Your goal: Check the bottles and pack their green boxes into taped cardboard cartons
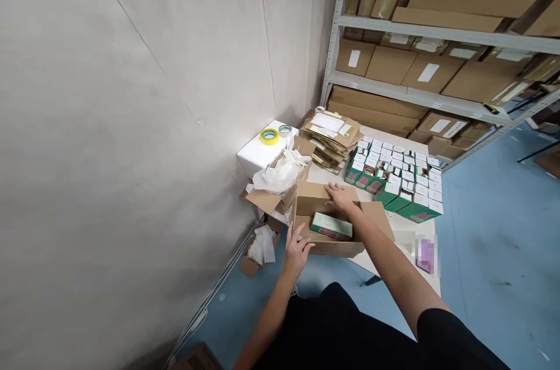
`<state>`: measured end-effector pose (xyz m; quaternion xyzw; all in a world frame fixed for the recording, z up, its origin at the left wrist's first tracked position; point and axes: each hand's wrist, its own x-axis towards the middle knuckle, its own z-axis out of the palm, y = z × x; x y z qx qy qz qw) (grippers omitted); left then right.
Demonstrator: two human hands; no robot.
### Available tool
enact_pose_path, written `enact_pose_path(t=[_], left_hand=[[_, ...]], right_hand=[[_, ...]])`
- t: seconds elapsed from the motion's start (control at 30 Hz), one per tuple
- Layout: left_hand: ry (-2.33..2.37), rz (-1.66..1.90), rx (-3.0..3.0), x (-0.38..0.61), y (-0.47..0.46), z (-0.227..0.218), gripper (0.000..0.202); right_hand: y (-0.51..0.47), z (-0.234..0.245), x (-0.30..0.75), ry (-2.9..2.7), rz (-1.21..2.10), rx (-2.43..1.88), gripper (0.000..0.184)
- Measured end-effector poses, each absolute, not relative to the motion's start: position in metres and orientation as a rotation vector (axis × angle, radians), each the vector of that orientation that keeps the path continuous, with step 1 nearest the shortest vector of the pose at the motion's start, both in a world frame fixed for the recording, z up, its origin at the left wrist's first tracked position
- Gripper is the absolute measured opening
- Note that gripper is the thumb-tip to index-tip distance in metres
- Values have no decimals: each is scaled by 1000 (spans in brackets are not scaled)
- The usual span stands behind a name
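Note:
An open cardboard box stands at the near edge of the table, its flaps folded outward. Inside it lies a green-and-white small carton on its side. My left hand grips the box's near left corner, thumb and fingers about the rim. Across the box reaches my right arm; my right hand rests with outstretched fingers against the far flap. Part of the box's interior is hidden behind my right forearm.
Several green-and-white cartons stand in rows on the table at right. Flattened cardboard is stacked behind. White wrapping fills another box at left, near a yellow tape roll. Shelving with boxes rises at the back.

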<state>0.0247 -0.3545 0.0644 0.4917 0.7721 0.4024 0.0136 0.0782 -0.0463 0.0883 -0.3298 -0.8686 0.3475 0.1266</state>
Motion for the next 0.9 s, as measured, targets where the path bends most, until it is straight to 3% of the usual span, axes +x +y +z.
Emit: enact_pose_path(t=[0.07,0.13,0.4,0.6,0.9], left_hand=[[2434,1257,1527,22,-354,62,20],[2474,1241,1536,18,-349,60,19],[2647,1200,1467,16,-311,58,18],[2793,1219,1341,45,-281,47,13],[2923,1171,1240,74,-257,41,5]], right_hand=[[-49,83,69,-2486,1051,-964,35],[-50,79,60,-2518,1054,-965,28],[-4,82,34,-2810,1033,-779,36],[49,87,-11,-2913,925,-500,55],[82,83,-99,-3069,740,-541,53]])
